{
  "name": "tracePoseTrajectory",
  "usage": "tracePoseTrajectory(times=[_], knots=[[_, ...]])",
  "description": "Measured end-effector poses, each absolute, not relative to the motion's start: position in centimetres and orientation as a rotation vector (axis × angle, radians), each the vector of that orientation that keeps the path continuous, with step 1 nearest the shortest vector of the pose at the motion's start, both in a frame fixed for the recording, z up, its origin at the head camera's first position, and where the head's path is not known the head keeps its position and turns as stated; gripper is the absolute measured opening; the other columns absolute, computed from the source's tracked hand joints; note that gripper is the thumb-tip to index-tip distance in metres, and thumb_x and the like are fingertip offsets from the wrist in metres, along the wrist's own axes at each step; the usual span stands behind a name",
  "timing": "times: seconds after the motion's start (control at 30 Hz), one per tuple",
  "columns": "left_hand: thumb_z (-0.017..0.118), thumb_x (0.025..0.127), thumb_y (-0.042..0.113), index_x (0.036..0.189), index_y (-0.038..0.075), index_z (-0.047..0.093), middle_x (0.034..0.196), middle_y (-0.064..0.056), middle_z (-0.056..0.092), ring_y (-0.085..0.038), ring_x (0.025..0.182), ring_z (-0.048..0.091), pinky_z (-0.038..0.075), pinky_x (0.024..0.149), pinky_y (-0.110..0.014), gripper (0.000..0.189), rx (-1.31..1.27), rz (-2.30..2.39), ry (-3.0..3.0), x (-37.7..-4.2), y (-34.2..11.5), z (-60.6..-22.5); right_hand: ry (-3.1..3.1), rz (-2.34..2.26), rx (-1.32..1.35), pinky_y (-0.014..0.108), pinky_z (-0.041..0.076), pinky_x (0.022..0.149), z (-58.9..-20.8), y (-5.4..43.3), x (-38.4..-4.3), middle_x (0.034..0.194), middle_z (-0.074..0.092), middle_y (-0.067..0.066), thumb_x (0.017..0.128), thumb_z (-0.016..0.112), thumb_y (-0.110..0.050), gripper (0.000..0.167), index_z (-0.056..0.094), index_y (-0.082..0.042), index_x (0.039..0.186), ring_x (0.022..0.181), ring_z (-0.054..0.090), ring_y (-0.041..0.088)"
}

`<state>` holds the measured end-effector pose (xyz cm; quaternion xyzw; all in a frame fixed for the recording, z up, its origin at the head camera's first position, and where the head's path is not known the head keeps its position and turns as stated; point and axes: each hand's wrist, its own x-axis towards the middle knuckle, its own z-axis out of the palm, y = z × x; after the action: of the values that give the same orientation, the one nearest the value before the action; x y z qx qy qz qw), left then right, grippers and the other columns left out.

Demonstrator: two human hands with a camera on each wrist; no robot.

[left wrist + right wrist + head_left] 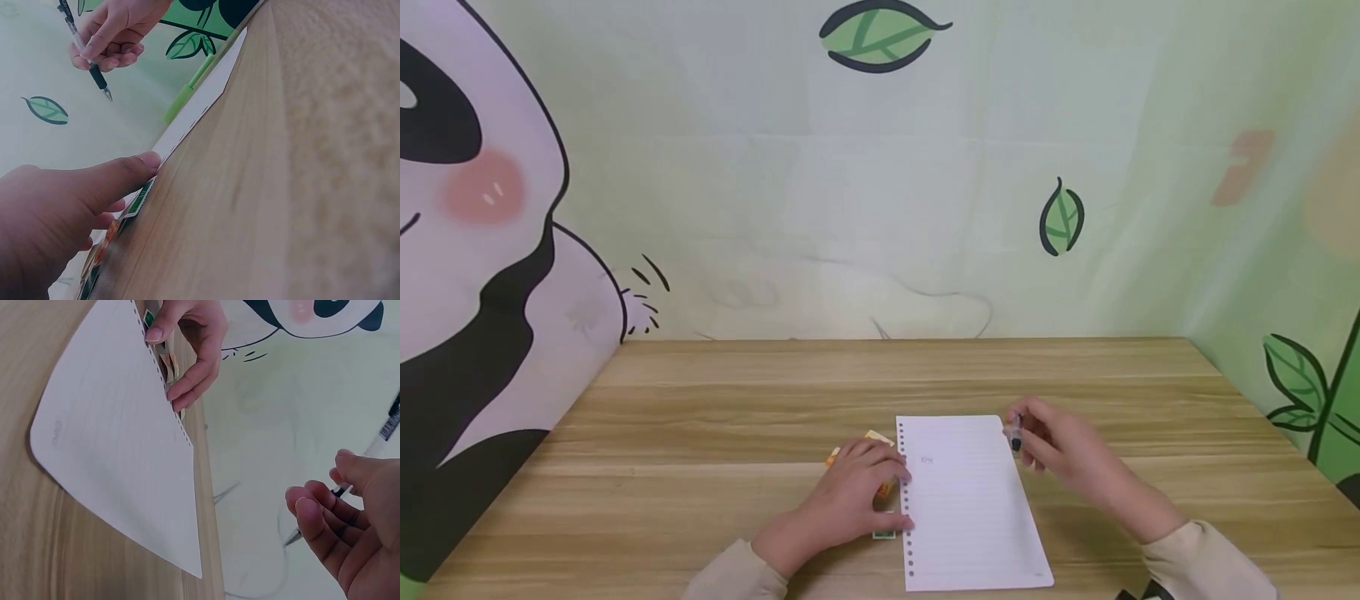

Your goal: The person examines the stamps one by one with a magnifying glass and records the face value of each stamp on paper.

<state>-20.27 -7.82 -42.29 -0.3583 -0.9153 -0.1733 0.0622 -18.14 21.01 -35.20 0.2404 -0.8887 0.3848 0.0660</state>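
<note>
Sheet [973, 517] lies on the desk [625, 508] at 6 o'clock, left hand [850, 498] at its 9 with fingers relaxed and thumb on the punched edge, partly blocking the view of some colored slips [883, 533] beside that edge. Right hand [1063, 443], just off the sheet's 2 o'clock side, pinches a clear-barrel pen [1016, 435], tip down and clear of the paper. Faint handwriting at the sheet's 10 and small print at its 5, both too small to read.
</note>
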Motion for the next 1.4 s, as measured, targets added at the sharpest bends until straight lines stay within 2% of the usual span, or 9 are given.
tracePoseTrajectory(times=[0.07, 0.13, 0.3, 0.43, 0.63, 0.77, 1.0, 1.2, 1.4], knots=[[0.076, 0.075, 0.049, 0.107, 0.021, 0.067, 0.121, 0.006, 0.062, -0.017, 0.123, 0.050, 0.033, 0.111, -0.044, 0.044, -1.083, -0.521, -2.767, -20.3, -7.8, -42.3, -2.655, 1.208, 0.738, 0.025, 0.050, 0.049, -35.2, 20.9, -18.1, 0.072, 0.056, 0.001, 0.096, 0.054, -0.007, 0.002, 0.053, -0.006, 0.096, 0.059, 0.054, 0.008], [0.076, 0.074, 0.049, 0.107, 0.021, 0.067, 0.121, 0.006, 0.062, -0.017, 0.123, 0.050, 0.033, 0.111, -0.044, 0.044, -1.083, -0.518, -2.767, -20.3, -7.8, -42.4, -2.624, 1.261, 0.761, 0.026, 0.050, 0.048, -35.3, 20.7, -18.1, 0.071, 0.056, 0.002, 0.097, 0.053, -0.010, 0.006, 0.052, -0.005, 0.094, 0.057, 0.054, 0.009], [0.076, 0.074, 0.050, 0.107, 0.021, 0.067, 0.121, 0.006, 0.062, -0.017, 0.123, 0.050, 0.033, 0.111, -0.044, 0.044, -1.082, -0.526, -2.767, -20.3, -7.8, -42.4, -2.598, 1.379, 0.777, 0.025, 0.049, 0.047, -35.2, 20.4, -18.1, 0.071, 0.054, 0.004, 0.099, 0.050, -0.009, 0.009, 0.050, -0.002, 0.093, 0.056, 0.053, 0.012], [0.076, 0.075, 0.050, 0.107, 0.021, 0.067, 0.122, 0.006, 0.062, -0.017, 0.124, 0.050, 0.033, 0.112, -0.044, 0.044, -1.081, -0.528, -2.772, -20.3, -7.8, -42.4, -2.598, 1.448, 0.767, 0.025, 0.048, 0.047, -35.0, 20.3, -18.3, 0.072, 0.054, 0.008, 0.100, 0.047, -0.008, 0.008, 0.048, 0.001, 0.100, 0.057, 0.055, 0.014], [0.076, 0.075, 0.050, 0.108, 0.021, 0.067, 0.122, 0.006, 0.062, -0.017, 0.124, 0.050, 0.033, 0.111, -0.044, 0.045, -1.080, -0.514, -2.776, -20.4, -7.8, -42.4, -2.632, 1.482, 0.695, 0.026, 0.053, 0.051, -34.8, 20.2, -18.6, 0.078, 0.062, 0.014, 0.099, 0.049, -0.009, 0.021, 0.047, 0.004, 0.115, 0.064, 0.064, 0.011], [0.076, 0.075, 0.050, 0.108, 0.021, 0.067, 0.122, 0.006, 0.062, -0.017, 0.124, 0.050, 0.033, 0.111, -0.044, 0.045, -1.081, -0.513, -2.778, -20.4, -7.8, -42.4, -2.643, 1.508, 0.683, 0.027, 0.055, 0.055, -34.8, 20.2, -18.7, 0.085, 0.063, 0.015, 0.099, 0.049, -0.010, 0.020, 0.050, 0.004, 0.113, 0.072, 0.065, 0.010], [0.076, 0.075, 0.051, 0.108, 0.021, 0.067, 0.121, 0.006, 0.062, -0.017, 0.123, 0.050, 0.033, 0.111, -0.044, 0.045, -1.082, -0.512, -2.774, -20.4, -7.8, -42.4, -2.656, 1.645, 0.677, 0.031, 0.058, 0.060, -34.9, 20.0, -18.9, 0.098, 0.063, 0.018, 0.100, 0.045, -0.010, 0.022, 0.047, 0.005, 0.116, 0.081, 0.068, 0.014], [0.076, 0.075, 0.050, 0.108, 0.021, 0.067, 0.121, 0.006, 0.062, -0.017, 0.123, 0.050, 0.033, 0.111, -0.044, 0.045, -1.082, -0.511, -2.768, -20.4, -7.8, -42.2, -2.656, 1.676, 0.671, 0.033, 0.058, 0.058, -35.1, 19.4, -19.3, 0.098, 0.062, 0.022, 0.099, 0.045, -0.010, 0.021, 0.048, 0.005, 0.113, 0.080, 0.069, 0.015], [0.076, 0.075, 0.050, 0.106, 0.021, 0.067, 0.119, 0.007, 0.063, -0.016, 0.121, 0.050, 0.034, 0.110, -0.044, 0.044, -1.086, -0.502, -2.758, -20.3, -7.8, -42.2, -2.644, 1.746, 0.684, 0.034, 0.058, 0.055, -36.0, 18.9, -19.7, 0.100, 0.061, 0.032, 0.101, 0.042, -0.010, 0.027, 0.049, 0.011, 0.116, 0.079, 0.070, 0.012]])
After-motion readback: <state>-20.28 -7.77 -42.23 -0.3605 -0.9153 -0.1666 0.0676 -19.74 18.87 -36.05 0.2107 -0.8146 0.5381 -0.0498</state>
